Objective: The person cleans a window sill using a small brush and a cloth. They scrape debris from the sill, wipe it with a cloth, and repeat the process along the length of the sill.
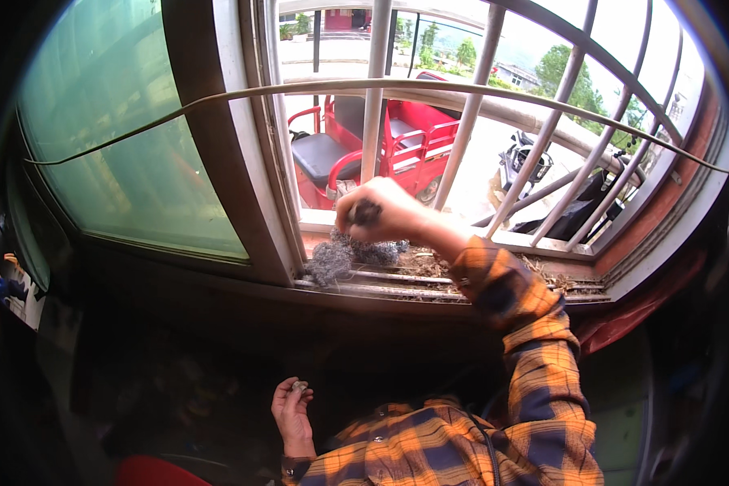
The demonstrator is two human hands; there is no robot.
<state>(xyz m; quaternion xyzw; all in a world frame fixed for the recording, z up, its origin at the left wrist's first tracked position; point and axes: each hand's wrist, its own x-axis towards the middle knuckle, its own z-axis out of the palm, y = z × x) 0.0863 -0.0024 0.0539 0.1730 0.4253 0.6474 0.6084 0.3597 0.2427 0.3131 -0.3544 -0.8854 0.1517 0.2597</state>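
Note:
My right hand (395, 212) reaches over the window sill, its fingers closed around a dark brown lump (365, 211) that shows at the fist. Just below it, tangled grey metal scouring wool (329, 262) lies on the sill beside the window frame. Dry brown debris (422, 266) is scattered along the sliding-window track (401, 293). Lower down, close to my body, my left hand (293, 413) pinches a small pale lump (300, 386) between thumb and fingers. What that lump is made of, I cannot tell.
Metal security bars (466, 140) stand behind the sill. A thin cable (316, 87) crosses the window opening. Sliding glass (140, 164) covers the left side. Outside are a red cargo tricycle (401, 143) and a parked motorbike (522, 158). Something red (155, 472) shows at the bottom.

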